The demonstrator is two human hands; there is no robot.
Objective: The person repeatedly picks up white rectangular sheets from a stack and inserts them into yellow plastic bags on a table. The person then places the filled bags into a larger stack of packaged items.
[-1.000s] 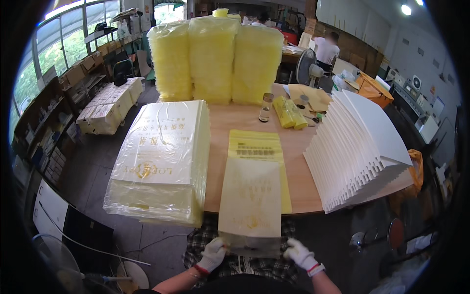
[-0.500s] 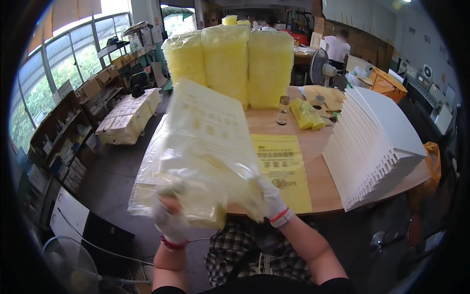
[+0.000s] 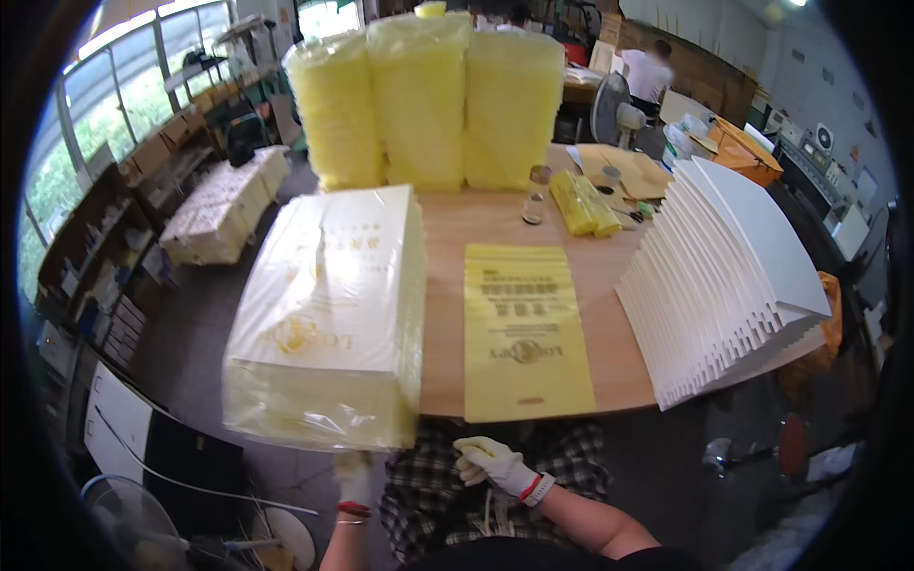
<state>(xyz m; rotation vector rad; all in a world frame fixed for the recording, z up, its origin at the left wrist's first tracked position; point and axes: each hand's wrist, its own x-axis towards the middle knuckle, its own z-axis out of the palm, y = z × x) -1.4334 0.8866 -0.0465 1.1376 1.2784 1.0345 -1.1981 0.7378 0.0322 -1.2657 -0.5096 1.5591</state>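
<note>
A tall stack of white panels in clear yellowish plastic bags (image 3: 324,276) stands at the table's left front, squared up, with gold print on top. My left hand (image 3: 352,471), in a white glove, is just below its near edge; its fingers are hidden there. Over my lap is my gloved right hand (image 3: 490,463), its fingers curled in and nothing visible in them. In front of me a pile of flat yellow printed plastic bags (image 3: 524,333) lies on the table. To the right leans a fanned stack of white boards (image 3: 728,285).
Three tall stacks of yellow-bagged goods (image 3: 419,105) line the table's far side. Behind the flat bags are a glass jar (image 3: 535,195) and a folded yellow bundle (image 3: 583,205). A fan (image 3: 611,109) and a seated person (image 3: 647,74) are farther back. At lower left is another fan (image 3: 133,509).
The bagged white panel my hands were holding up, tilted, now lies flat on the left stack. Both hands have let go and drawn back toward my lap. The view has shifted slightly.
</note>
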